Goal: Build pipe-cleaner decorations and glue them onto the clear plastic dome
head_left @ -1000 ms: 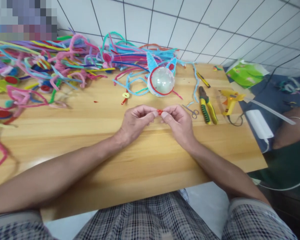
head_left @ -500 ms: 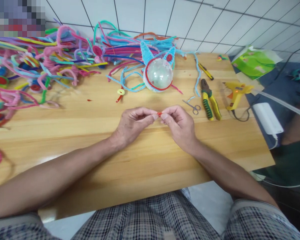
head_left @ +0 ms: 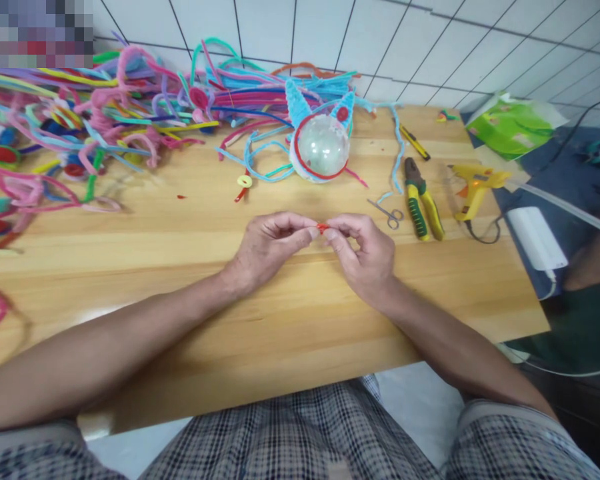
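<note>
Between my fingertips is a short red pipe cleaner piece (head_left: pixel 323 228), mostly covered, so its full shape is hidden. My left hand (head_left: pixel 275 247) pinches it from one side, and my right hand (head_left: pixel 363 250) pinches it from the other. Both hands are held over the middle of the wooden table (head_left: pixel 280 333). Just beyond them sits a clear ball (head_left: pixel 324 148) with a red rim and fuzzy blue pointed ears (head_left: pixel 296 103). Small scissors (head_left: pixel 391 215) lie to the right of my right hand.
Pliers (head_left: pixel 423 203), a yellow utility knife (head_left: pixel 415 142) and a yellow glue gun (head_left: pixel 475 187) lie at the right. Many coloured pipe cleaners (head_left: pixel 105 113) are heaped at the back left. A green plastic package (head_left: pixel 513 123) is at the far right corner.
Both hands keep pinching the red piece, with slightly more of it showing between the fingertips. The whole view has shifted slightly; the objects on the table stay in place.
</note>
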The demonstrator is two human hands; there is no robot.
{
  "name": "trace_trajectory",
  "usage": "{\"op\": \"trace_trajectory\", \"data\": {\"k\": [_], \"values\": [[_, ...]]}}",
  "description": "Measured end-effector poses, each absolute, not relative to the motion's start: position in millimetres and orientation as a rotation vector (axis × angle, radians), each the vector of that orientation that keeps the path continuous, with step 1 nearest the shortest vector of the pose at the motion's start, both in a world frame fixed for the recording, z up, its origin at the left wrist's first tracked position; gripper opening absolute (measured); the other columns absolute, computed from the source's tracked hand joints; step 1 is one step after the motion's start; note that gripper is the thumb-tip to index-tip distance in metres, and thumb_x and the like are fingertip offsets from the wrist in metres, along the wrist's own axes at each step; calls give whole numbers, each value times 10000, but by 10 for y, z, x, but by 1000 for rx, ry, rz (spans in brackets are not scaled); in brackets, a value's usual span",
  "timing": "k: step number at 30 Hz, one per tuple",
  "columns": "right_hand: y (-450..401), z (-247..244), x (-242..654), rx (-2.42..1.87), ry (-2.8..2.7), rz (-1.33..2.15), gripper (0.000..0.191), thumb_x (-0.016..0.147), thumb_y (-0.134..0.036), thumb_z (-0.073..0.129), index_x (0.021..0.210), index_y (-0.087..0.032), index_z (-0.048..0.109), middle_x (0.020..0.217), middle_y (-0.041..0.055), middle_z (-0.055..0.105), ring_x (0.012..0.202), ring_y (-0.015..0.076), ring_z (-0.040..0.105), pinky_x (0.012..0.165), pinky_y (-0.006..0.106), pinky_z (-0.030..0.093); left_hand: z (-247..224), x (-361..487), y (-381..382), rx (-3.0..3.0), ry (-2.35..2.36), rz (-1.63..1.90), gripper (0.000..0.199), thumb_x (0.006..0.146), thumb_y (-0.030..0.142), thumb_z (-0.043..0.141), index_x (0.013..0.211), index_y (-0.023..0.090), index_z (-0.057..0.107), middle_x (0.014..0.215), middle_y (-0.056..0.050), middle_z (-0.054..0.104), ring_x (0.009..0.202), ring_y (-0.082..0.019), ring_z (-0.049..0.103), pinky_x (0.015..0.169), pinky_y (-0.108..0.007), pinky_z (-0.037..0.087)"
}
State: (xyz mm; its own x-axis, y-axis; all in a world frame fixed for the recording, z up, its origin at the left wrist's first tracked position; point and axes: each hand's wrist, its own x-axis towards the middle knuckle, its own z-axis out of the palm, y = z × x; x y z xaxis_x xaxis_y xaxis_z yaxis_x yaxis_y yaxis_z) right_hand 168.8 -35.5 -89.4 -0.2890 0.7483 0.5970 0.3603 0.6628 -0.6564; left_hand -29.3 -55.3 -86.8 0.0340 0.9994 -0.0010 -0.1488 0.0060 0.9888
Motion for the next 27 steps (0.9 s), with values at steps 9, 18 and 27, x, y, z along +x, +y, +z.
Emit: {"op": "trace_trajectory", "data": {"k": [9,18,27], "values": [[-358,-863,1693,-920,-1932,494,61,1076,-272,699,1079,-279,760,976,8,862,845,171,824,821,324,681,-895,-307,-547,1164,1076,1239,412,800,575,985,891,189,875,878,-58,868,768,-162,762,754,-272,637],[-358,-832,1698,-999,-1907,624,86,1065,-341,716,1113,-286,762,1003,34,869,868,199,824,856,362,691,-933,-317,-542,1195,1054,1246,378,843,544,968,916,184,876,906,-58,872,795,-158,776,789,-266,640],[-337,-814,1719,-991,-1840,892,171,1053,-421,744,1134,-270,739,976,13,829,816,171,772,804,346,647,-946,-323,-545,1316,1046,1316,336,897,529,933,929,196,889,934,-65,887,813,-168,793,799,-273,647]]}}
